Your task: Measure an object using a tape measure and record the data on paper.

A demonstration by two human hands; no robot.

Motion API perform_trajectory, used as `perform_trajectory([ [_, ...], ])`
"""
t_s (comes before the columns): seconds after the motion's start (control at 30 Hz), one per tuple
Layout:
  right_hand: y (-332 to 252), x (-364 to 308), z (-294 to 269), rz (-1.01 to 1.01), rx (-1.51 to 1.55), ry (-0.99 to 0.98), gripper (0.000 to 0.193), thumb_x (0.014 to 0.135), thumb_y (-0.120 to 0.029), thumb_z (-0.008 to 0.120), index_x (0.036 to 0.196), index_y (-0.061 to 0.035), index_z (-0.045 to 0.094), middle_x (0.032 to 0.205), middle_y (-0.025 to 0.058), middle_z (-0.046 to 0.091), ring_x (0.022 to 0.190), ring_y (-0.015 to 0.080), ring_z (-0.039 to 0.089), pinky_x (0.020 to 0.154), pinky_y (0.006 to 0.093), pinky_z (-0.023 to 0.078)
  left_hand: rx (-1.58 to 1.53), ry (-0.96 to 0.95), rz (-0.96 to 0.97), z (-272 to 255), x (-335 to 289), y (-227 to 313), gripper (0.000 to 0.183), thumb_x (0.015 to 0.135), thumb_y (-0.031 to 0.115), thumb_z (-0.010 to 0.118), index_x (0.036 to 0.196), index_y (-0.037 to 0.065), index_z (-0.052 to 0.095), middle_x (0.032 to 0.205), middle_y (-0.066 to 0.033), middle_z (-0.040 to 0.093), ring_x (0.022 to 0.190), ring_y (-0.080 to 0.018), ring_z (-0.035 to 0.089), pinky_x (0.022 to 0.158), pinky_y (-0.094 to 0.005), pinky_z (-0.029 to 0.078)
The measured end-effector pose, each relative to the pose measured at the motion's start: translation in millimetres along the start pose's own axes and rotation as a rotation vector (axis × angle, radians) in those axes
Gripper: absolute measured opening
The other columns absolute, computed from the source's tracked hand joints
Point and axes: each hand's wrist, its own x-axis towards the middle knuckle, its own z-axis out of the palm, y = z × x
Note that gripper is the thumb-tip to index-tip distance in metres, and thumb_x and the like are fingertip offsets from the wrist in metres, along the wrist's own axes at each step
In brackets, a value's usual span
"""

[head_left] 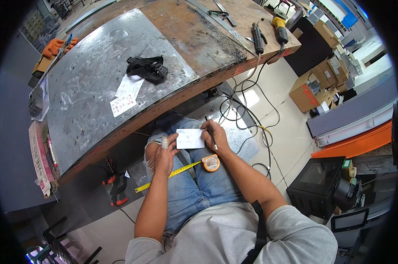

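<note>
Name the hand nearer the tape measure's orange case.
Right. The right hand is just above the orange case in the picture; the left hand is farther off, to its left and slightly higher, at the card's left edge.

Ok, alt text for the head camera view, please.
A left hand and right hand hold a small white paper above the seated wearer's jeans; the right also grips a slim pen or pencil. An orange tape measure rests on the jeans, yellow blade extended. Ahead, a worn workbench bears a black strap.
</note>
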Motion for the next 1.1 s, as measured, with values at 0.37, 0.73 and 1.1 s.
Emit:
perform_trajectory([
  [0.37, 15.5, 3.1, 2.3, -0.108, -0.032, 0.018, 0.015, 0.087, -0.007, 0.059, 0.101, -0.0011, 0.061, 0.08, 0.0109, 0.063, 0.068, 0.0202, 0.063, 0.062, 0.0306, 0.049, 0.002, -0.026, 0.017, -0.9, 6.3, -4.9, 0.068, 0.106, 0.058, 0.04, 0.139, 0.001, 0.055, 0.142, -0.0107, 0.055, 0.128, -0.0224, 0.053, 0.101, -0.0386, 0.045],
  [0.73, -71.3, 15.6, 12.6, 0.118, 0.309, -0.094, 0.025, 0.087, -0.005, 0.066, 0.11, 0.0006, 0.058, 0.083, 0.0036, 0.061, 0.07, 0.0107, 0.06, 0.063, 0.0252, 0.049, 1.258, 0.089, 0.688, 36.0, -34.3, 22.4, 0.036, 0.072, 0.015, 0.083, 0.107, 0.008, 0.073, 0.159, -0.0194, 0.037, 0.146, -0.0423, 0.035, 0.118, -0.0516, 0.032],
  [1.1, -85.6, 17.1, 19.3, 0.328, 0.66, -0.009, 0.023, 0.089, -0.002, 0.062, 0.111, 0.002, 0.058, 0.081, 0.0044, 0.062, 0.066, 0.0094, 0.06, 0.059, 0.0245, 0.048, 1.469, 0.005, 0.731, 45.3, -43.8, 27.5, 0.043, 0.078, 0.014, 0.076, 0.12, 0.011, 0.071, 0.161, -0.0247, 0.031, 0.149, -0.0414, 0.032, 0.116, -0.0503, 0.033],
])
